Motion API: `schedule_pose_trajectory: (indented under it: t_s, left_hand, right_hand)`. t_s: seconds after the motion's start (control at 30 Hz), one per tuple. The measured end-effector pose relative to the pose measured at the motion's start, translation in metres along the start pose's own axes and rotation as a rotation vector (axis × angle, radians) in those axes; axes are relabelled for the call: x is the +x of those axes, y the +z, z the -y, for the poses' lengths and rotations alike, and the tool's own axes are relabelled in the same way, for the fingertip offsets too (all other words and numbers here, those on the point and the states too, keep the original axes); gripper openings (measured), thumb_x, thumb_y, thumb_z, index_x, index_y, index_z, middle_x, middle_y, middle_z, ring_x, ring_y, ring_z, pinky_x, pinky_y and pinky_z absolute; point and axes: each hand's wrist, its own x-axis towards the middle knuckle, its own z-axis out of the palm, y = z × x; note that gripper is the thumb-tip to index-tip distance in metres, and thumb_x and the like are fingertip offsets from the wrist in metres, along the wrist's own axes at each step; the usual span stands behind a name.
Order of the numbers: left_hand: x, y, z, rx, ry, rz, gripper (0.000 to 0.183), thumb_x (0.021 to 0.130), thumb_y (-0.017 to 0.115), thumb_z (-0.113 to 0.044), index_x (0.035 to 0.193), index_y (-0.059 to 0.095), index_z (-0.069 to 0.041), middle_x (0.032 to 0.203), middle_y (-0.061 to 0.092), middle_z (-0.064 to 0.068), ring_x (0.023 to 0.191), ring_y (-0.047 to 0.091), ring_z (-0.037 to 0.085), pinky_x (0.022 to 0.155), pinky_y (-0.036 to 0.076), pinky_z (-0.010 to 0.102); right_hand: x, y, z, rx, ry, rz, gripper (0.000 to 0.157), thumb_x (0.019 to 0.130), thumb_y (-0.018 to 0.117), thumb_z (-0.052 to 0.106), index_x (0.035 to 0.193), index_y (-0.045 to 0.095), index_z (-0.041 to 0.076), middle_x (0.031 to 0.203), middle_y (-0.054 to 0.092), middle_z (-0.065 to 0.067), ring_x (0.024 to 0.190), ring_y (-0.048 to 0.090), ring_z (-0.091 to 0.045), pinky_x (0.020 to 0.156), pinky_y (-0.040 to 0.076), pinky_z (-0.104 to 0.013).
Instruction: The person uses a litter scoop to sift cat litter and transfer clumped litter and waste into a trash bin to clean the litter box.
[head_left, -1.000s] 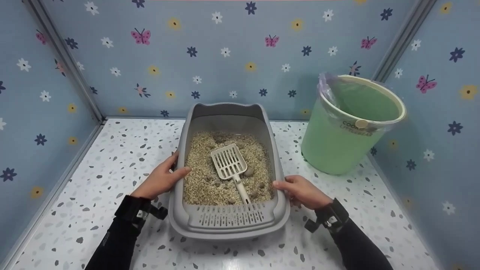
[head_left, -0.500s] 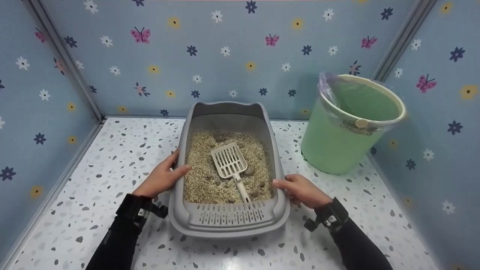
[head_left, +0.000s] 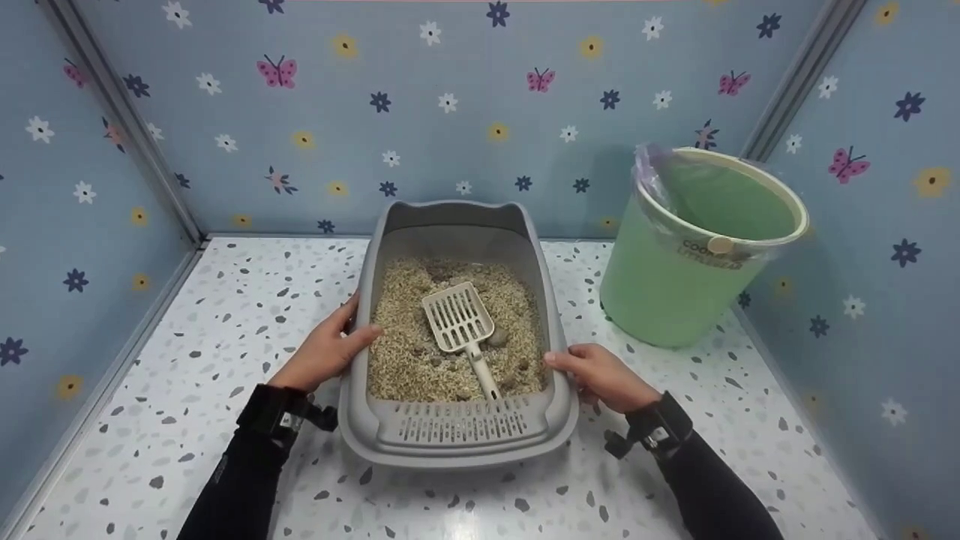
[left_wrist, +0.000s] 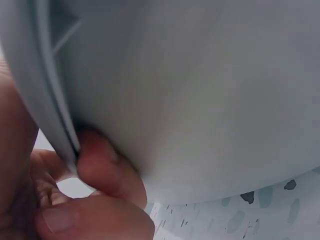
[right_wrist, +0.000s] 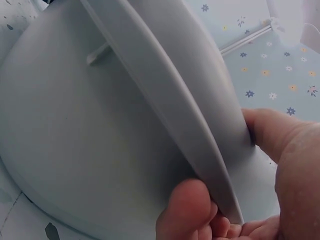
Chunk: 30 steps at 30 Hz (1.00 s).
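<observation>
"What are we listing first, nearest us?"

"Two sleeves (head_left: pixel 244 480), black, matte, with a black wrist mount (head_left: pixel 262 409) strapping over each; beneath, a glossy white tabletop (head_left: pixel 266 289) with grey chip speckles is showing."

"And the tray (head_left: pixel 459 455)?"

"Smooth grey plastic, oblong, round-cornered, slotted at its front ledge; it is occupying the middle of the tabletop area. We are not managing to tell whether its base is touching down."

"How are we recording the grip?"

"Left hand (head_left: pixel 324 351): pinching the side rim, thumb hooking over the top, fingers (left_wrist: pixel 107 167) curling beneath the lip. Right hand (head_left: pixel 606 375): pinching the opposite rim likewise."

"Contents?"

"Litter (head_left: pixel 405 382), tan, granular, lumpy with clumps (head_left: pixel 497 336), is covering the floor. One scoop (head_left: pixel 469 346), cream, slotted squarish head, is lying on it, handle slanting toward us."

"Farther off?"

"One bin (head_left: pixel 667 292), tapering, pale green, cream-rimmed, is standing rightward, a crinkled translucent liner (head_left: pixel 649 178) draping its rim. Behind, blue panels (head_left: pixel 442 169) are carrying printed flowers (head_left: pixel 498 132) and butterflies (head_left: pixel 277 73)."
</observation>
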Motion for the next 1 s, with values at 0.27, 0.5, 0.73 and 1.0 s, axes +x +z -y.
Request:
schedule_pose_trajectory:
  t_s: [0.27, 0.5, 0.73, 1.0]
  left_hand:
    - [-0.0029, 0.0003, -0.0003, -0.003, -0.001, -0.006, 0.086, 0.113, 0.068, -0.038, 0.181, 0.016, -0.029, 0.123, 0.052, 0.025, 0.093, 0.063, 0.03, 0.074, 0.066, 0.042]
    - [-0.0007, 0.0002, -0.0001, -0.004, -0.001, -0.01, 0.09, 0.111, 0.07, -0.04, 0.181, 0.015, -0.028, 0.134, 0.054, 0.027, 0.097, 0.066, 0.031, 0.078, 0.067, 0.043]
    - [-0.0011, 0.0003, 0.0011, -0.009, 0.003, -0.001, 0.09, 0.111, 0.07, -0.046, 0.181, 0.015, -0.031, 0.128, 0.053, 0.027, 0.094, 0.063, 0.031, 0.075, 0.066, 0.043]
    - [-0.0008, 0.0001, 0.0016, -0.014, 0.022, 0.003, 0.089, 0.112, 0.069, -0.045, 0.18, 0.013, -0.031, 0.135, 0.053, 0.026, 0.101, 0.062, 0.031, 0.083, 0.064, 0.042]
  right_hand:
    - [0.0001, -0.0005, 0.0008, -0.047, 0.017, -0.007, 0.04, 0.108, 0.074, 0.046, 0.1, 0.069, 0.007, 0.066, 0.052, 0.005, 0.051, 0.041, -0.008, 0.044, 0.036, -0.024]
    - [0.0, 0.0006, 0.0032, -0.016, 0.015, 0.0, 0.041, 0.108, 0.074, 0.045, 0.102, 0.07, 0.004, 0.065, 0.049, 0.006, 0.051, 0.041, -0.009, 0.044, 0.036, -0.024]
    - [-0.0005, 0.0016, 0.0035, 0.026, 0.02, 0.004, 0.037, 0.108, 0.075, 0.042, 0.1, 0.068, 0.006, 0.062, 0.043, 0.008, 0.05, 0.039, -0.007, 0.044, 0.033, -0.025]
    - [-0.0001, 0.002, 0.0029, 0.054, 0.013, -0.007, 0.035, 0.109, 0.074, 0.039, 0.096, 0.065, 0.008, 0.061, 0.038, 0.009, 0.05, 0.036, -0.007, 0.044, 0.032, -0.023]
